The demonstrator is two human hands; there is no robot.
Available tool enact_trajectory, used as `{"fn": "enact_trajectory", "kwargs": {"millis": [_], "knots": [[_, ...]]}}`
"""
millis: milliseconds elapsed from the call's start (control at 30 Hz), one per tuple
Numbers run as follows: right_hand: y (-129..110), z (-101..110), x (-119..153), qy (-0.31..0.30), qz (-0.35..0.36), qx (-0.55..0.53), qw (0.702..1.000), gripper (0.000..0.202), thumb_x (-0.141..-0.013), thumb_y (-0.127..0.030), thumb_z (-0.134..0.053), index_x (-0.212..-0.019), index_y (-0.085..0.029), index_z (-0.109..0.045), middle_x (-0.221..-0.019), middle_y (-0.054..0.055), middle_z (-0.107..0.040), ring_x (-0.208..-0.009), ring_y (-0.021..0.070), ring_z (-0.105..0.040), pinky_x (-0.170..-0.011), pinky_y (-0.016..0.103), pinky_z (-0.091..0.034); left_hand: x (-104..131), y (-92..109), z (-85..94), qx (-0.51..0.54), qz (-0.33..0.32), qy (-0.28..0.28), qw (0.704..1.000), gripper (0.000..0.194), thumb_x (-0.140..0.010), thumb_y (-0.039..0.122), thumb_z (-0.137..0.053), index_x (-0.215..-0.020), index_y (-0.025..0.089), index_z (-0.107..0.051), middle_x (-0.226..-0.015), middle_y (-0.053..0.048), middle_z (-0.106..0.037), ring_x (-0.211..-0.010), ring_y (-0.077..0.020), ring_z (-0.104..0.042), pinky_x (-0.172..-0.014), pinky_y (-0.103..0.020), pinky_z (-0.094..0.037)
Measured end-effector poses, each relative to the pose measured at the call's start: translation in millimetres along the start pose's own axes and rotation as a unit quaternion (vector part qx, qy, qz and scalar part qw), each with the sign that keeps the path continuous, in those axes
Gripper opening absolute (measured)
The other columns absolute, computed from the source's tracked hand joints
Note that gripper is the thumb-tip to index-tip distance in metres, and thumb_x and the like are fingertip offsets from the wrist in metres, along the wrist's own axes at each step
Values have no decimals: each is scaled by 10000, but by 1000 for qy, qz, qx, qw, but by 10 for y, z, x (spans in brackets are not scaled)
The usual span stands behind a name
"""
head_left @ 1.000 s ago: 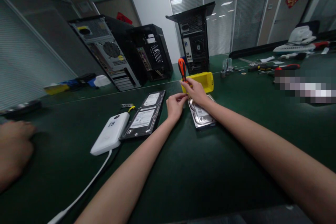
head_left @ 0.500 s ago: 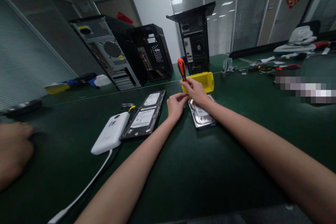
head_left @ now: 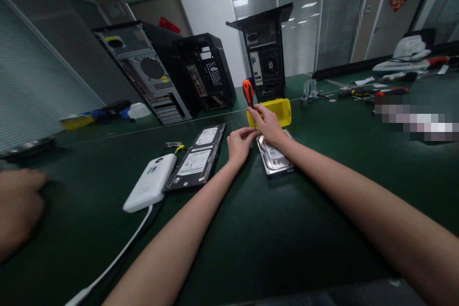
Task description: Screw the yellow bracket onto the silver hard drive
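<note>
One screwdriver (head_left: 248,93), grasped in fingers of right hand (head_left: 268,126), orange-black handle up, top leaning left. Left hand (head_left: 238,147) beside it, fingers bent in at the tool's lower end; can't tell if they grip anything. Tip hidden.

Drive (head_left: 276,155) lies flat under right wrist, mid-counter, well in from the near edge. Yellow bin (head_left: 285,114) just behind right hand, on its side, hollow facing the near edge. Left of left hand: two black drives (head_left: 193,161), end to end, labels up. White box (head_left: 150,182) next to them, its white cable (head_left: 134,236) running toward the counter's (head_left: 304,234) near left corner. Another person's hand (head_left: 19,205), blurred, over the left part.

Toward the far edge: three PC cases (head_left: 270,69) standing. Pliers (head_left: 390,92) near the far right corner.
</note>
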State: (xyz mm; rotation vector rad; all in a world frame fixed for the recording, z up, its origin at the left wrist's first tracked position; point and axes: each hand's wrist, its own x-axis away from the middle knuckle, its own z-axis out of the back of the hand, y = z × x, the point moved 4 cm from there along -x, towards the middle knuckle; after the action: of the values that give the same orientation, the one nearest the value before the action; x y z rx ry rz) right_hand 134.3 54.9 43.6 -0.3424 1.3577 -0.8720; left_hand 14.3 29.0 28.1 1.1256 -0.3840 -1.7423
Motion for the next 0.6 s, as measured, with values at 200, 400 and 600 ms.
{"fn": "enact_trajectory", "kwargs": {"millis": [200, 400, 600], "knots": [[-25, 15, 7, -7, -3, -4, 1000, 373, -903, -493, -385, -932, -189, -599, -848, 52, -635, -787, 164, -580, -732, 272, -410, 3, -10, -2, 5, -4, -1, 1000, 186, -781, 240, -634, -891, 127, -733, -901, -81, -743, -815, -186, -688, -788, -260, -512], [-20, 19, 5, -4, -15, -7, 1000, 389, -880, -523, -414, -925, -183, -598, -828, 46, -629, -760, 154, -569, -718, 260, -404, 9, -14, -3, -7, -6, -7, 1000, 212, -800, 260, -614, -928, 136, -729, -925, -81, -741, -846, -189, -686, -792, -258, -510], [0, 8, 2, -4, -23, -6, 1000, 418, -873, -537, -418, -975, -179, -608, -858, 47, -637, -752, 148, -566, -706, 251, -399, 3, -16, 5, -18, -24, 2, 1000, 257, -833, 288, -579, -985, 141, -727, -971, -84, -736, -891, -199, -682, -814, -268, -503]]}}
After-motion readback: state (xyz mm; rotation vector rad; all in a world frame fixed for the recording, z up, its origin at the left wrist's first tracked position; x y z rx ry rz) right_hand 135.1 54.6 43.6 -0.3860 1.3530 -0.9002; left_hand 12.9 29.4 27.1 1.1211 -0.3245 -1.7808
